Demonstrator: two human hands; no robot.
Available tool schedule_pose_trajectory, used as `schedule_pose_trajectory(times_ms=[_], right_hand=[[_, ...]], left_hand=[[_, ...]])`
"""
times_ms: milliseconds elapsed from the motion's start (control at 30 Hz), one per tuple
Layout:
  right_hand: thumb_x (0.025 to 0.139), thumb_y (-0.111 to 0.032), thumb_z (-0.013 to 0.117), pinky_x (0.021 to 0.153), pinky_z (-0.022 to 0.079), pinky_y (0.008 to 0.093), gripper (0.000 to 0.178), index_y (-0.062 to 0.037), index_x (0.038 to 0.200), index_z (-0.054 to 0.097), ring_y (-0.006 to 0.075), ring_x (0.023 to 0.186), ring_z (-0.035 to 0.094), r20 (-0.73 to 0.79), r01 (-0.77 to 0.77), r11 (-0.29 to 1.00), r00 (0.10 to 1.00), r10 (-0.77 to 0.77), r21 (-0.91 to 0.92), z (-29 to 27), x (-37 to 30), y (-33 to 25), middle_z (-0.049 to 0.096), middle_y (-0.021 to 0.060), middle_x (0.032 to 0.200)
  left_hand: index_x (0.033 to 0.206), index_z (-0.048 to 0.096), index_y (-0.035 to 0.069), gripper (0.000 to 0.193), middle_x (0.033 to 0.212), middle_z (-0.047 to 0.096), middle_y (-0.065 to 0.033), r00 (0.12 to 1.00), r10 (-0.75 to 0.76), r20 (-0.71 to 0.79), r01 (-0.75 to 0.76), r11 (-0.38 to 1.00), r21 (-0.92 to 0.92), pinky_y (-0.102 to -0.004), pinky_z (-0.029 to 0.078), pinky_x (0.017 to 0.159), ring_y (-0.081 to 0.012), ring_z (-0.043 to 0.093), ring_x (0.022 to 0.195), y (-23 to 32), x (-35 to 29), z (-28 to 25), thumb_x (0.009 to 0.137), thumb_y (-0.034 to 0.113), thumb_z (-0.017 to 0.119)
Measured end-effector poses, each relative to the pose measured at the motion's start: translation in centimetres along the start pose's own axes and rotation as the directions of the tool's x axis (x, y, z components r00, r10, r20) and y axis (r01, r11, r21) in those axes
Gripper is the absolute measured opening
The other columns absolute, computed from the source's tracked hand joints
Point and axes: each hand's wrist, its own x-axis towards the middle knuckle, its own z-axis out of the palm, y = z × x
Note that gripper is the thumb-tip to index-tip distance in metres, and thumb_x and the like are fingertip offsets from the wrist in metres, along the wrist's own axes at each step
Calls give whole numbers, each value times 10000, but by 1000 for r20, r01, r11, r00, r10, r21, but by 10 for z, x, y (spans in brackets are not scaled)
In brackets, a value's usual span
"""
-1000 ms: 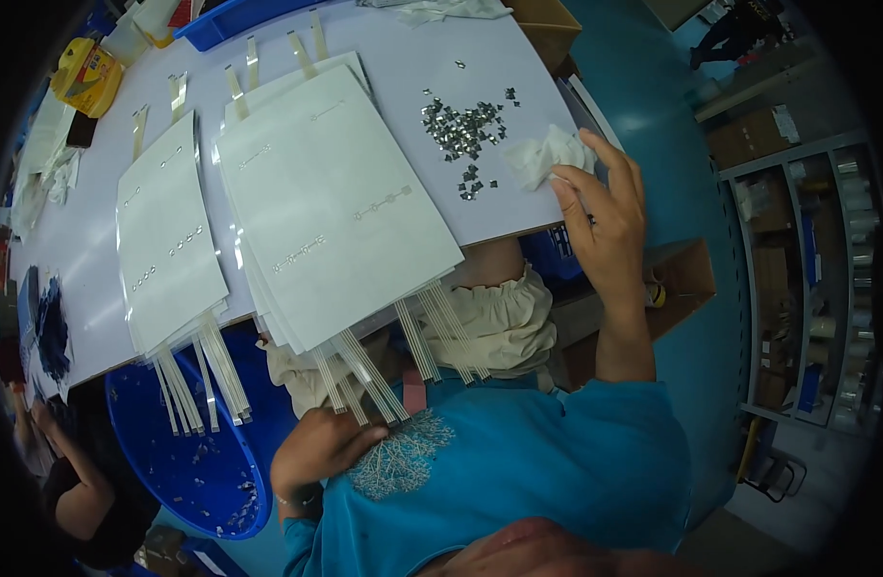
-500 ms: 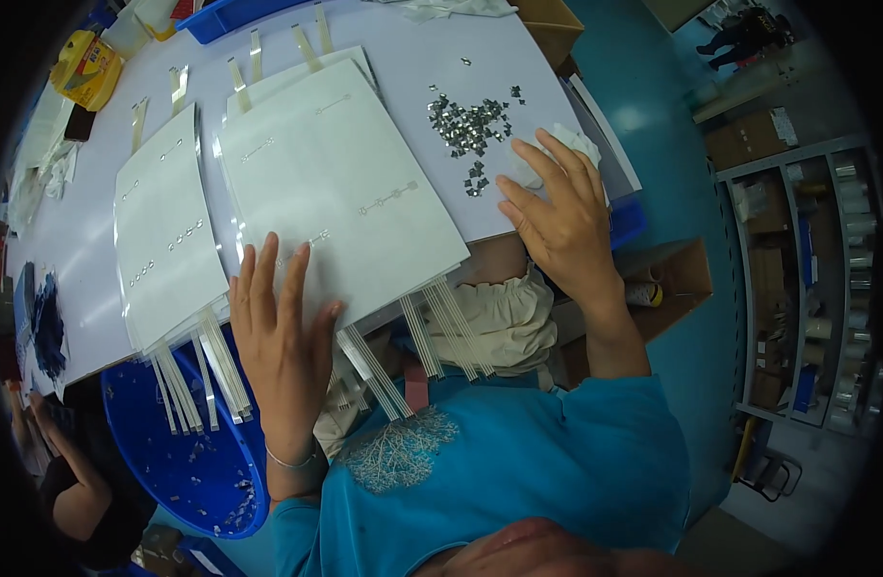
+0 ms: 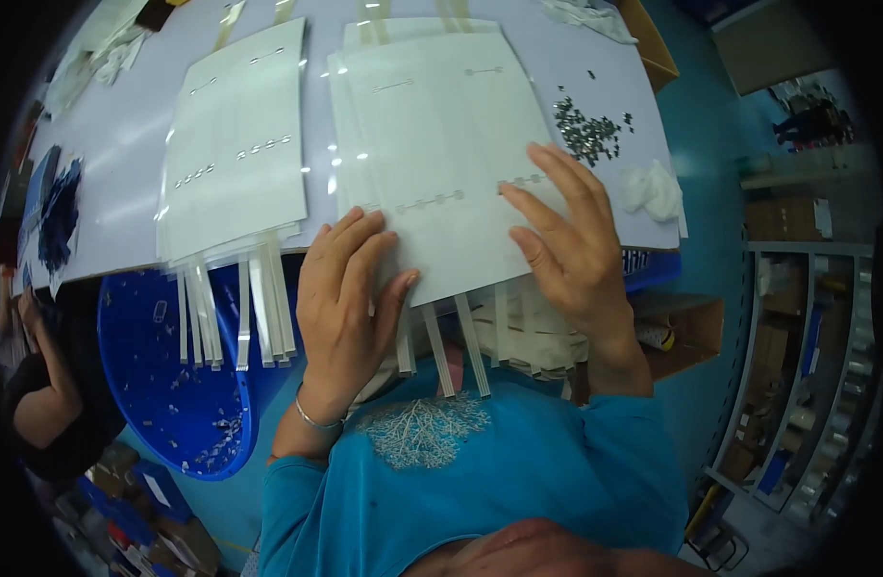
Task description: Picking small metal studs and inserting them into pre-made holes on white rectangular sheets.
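Both hands are being pressed flat on the nearer stack of white rectangular paper sheets [image 3: 441, 163] at the front of the pale bench [image 3: 124, 183]. Left hand [image 3: 350, 298] is lying spread, fingers straight, on the stack's lower left corner, which is overhanging the bench edge; nothing is being gripped. Right hand [image 3: 566, 245] is spread on the lower right part, its fingertips reaching a short row of small metal pieces [image 3: 432, 200] fixed across the top sheet; it is also closed on nothing.

Judging by the rows already set on this sheet and on the second stack of white sheets [image 3: 235, 144] lying just to the left, part of the work is being taken as done. A loose heap of small grey metal pieces [image 3: 587, 128] is waiting beyond the right hand, near a crumpled white cloth [image 3: 653, 189], so more appears left. White paper strips [image 3: 451, 351] are hanging from under the stack toward the blue plastic tub [image 3: 162, 356].
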Motion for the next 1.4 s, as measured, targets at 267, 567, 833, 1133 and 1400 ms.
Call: schedule_pose_trajectory(times_ms=[267,567,833,1133,1400], right_hand=[[938,-159,806,1184,437,549,363,-72,1290,797,415,1458,540,126,154,988,980,-154,12,42,29,-24,605,206,1550],[936,-147,806,1175,433,603,368,-68,1295,790,395,1483,528,166,207,973,968,-189,-100,50,25,-37,628,183,1534],[895,-53,797,1151,463,589,274,-65,1167,822,394,1471,546,54,199,979,978,-202,48,56,29,-22,658,172,1504],[905,15,753,1101,512,509,300,-59,1193,797,392,1351,637,-19,185,964,983,-185,191,54,26,-9,652,204,1496],[919,2,758,1028,537,461,340,-30,1258,755,364,1234,687,-53,41,985,998,-32,165,56,23,-11,649,202,1478]], left_hand=[[1236,733,25,374,1342,728,-152,999,11,-45,-14,999,-51,-552,518,1151,-366,680,1327,-5,-6,-2,919,185,852],[1270,736,36,385,1361,724,-139,999,37,-27,-39,998,-49,-536,516,1153,-352,675,1330,-9,-2,-3,931,190,836],[1308,736,52,415,1389,717,-112,998,58,5,-58,998,26,-513,510,1169,-328,670,1337,-6,-1,-3,934,206,829],[1309,737,69,412,1410,715,-94,1000,17,9,-17,999,37,-477,526,1103,-310,666,1305,-4,2,-2,939,227,823],[1388,743,145,470,1372,708,-28,998,62,32,-68,973,221,-418,485,979,-260,640,1160,-2,19,4,948,296,812]])
